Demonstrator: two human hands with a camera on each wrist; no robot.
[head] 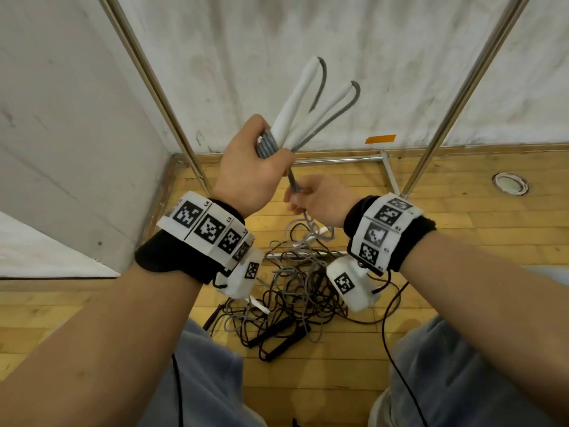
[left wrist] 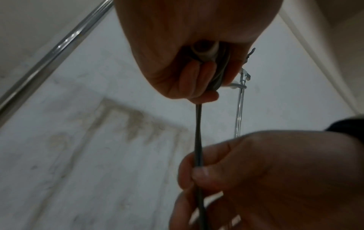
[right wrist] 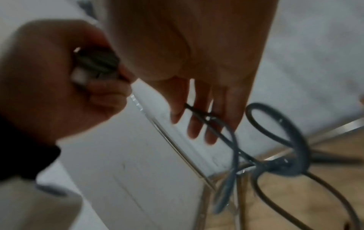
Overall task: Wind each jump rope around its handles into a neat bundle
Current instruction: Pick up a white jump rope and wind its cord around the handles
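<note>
Now, up in front of the stained white wall (head: 308,41), the pair of long white plastic jump-rope handles (head: 295,100) fans out from the left hand (head: 246,167), its fingers curled tight round their lower ends and round the few turns of grey cord (head: 267,145) already wrapped there. From under that fist one taut stretch of the cord runs straight down to the right hand (head: 320,200), just below and a touch to the right. In the left wrist view the thumb and forefinger of the right hand pinch the cord; in the right wrist view the other fingers (right wrist: 199,124) hang straighter, with the cord passing across them. Below the right hand the cord drops in loose loops toward the wooden plank floor (head: 462,211), where a tangled pile of dark and grey ropes (head: 295,291) lies between the person's knees, black handles (head: 277,337) at its near edge.
</note>
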